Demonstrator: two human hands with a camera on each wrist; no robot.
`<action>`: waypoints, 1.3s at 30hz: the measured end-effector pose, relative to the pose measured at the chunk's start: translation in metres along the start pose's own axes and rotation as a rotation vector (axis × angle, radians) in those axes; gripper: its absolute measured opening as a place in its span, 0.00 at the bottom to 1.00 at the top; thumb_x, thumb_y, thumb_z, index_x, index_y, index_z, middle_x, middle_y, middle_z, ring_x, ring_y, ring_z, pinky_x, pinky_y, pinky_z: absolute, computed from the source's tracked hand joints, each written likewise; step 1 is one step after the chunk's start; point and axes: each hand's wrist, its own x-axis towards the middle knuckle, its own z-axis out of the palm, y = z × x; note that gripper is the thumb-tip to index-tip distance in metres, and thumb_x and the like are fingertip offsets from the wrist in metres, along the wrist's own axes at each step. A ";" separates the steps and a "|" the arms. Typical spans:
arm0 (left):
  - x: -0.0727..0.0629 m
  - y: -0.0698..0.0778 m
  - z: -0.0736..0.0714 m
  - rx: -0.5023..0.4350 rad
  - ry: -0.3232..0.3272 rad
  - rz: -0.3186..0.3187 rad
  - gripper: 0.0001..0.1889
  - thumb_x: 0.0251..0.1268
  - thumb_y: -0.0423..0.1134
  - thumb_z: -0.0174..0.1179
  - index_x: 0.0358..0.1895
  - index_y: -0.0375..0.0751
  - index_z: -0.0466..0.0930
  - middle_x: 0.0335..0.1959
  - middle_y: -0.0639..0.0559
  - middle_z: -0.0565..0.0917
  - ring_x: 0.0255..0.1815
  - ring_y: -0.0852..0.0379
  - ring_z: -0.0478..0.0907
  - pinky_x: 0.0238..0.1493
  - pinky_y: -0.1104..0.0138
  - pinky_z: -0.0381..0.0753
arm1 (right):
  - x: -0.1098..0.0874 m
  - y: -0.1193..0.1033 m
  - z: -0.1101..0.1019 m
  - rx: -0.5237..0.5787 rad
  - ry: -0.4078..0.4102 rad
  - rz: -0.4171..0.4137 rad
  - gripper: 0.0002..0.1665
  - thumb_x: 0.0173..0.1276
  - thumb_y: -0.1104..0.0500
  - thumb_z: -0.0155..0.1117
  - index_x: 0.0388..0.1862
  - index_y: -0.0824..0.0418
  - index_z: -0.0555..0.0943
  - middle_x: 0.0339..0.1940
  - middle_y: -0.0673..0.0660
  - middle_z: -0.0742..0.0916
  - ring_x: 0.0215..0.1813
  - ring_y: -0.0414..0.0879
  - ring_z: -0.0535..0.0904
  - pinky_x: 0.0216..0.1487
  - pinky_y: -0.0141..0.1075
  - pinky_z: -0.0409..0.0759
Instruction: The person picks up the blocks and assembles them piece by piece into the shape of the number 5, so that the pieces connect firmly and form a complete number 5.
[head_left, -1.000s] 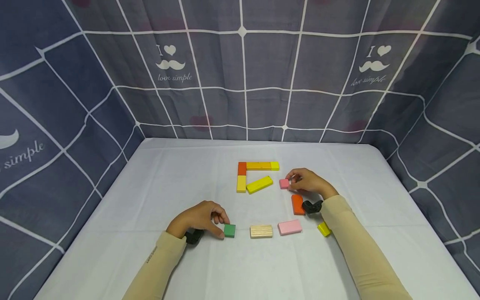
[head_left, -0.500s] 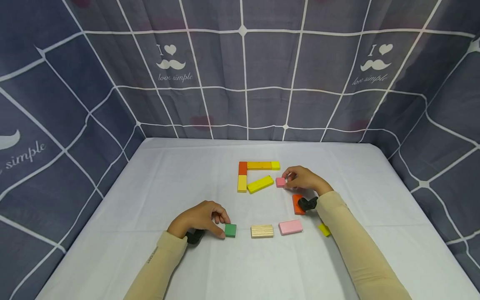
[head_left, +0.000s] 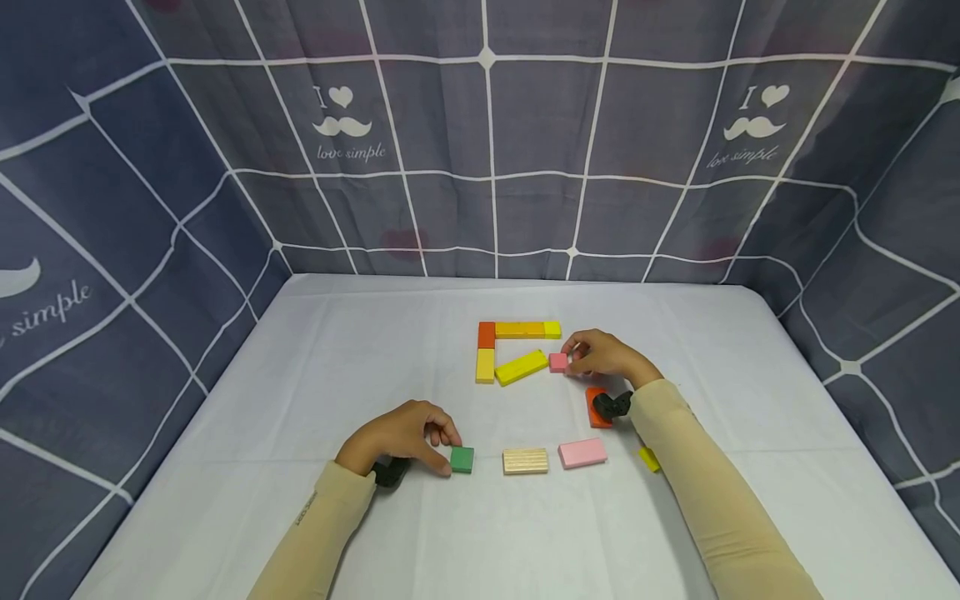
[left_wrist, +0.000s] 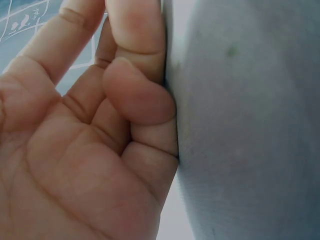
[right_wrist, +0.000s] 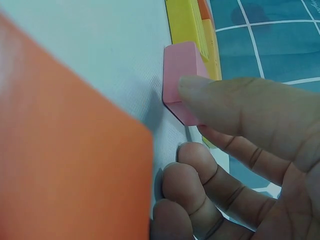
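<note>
My right hand (head_left: 607,354) pinches a small pink block (head_left: 558,362) at its right side. In the right wrist view, the thumb lies on the pink block (right_wrist: 182,75), and the other fingers curl below. This block stands right at the end of a slanted yellow block (head_left: 521,367). My left hand (head_left: 408,435) holds a small green block (head_left: 462,460) between thumb and forefinger, low at the front left. In the left wrist view, the left hand (left_wrist: 90,135) is close against the white cloth, and the green block is hidden.
Orange, amber and yellow blocks (head_left: 519,330) form a corner at the back. A wooden block (head_left: 525,462) and a larger pink block (head_left: 582,453) lie in front. An orange block (head_left: 597,417) and a yellow block (head_left: 649,459) are partly covered by the right wrist and sleeve.
My right hand has slid the small pink block a little left, up to the slanted yellow block. My left hand and the green block stay in place.
</note>
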 end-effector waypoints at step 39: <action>0.001 0.001 0.001 0.006 0.000 -0.002 0.14 0.50 0.33 0.85 0.39 0.44 0.92 0.35 0.60 0.87 0.37 0.59 0.75 0.42 0.70 0.75 | -0.038 0.005 0.007 0.096 0.199 -0.093 0.18 0.76 0.64 0.70 0.62 0.70 0.84 0.48 0.62 0.86 0.45 0.54 0.81 0.40 0.39 0.84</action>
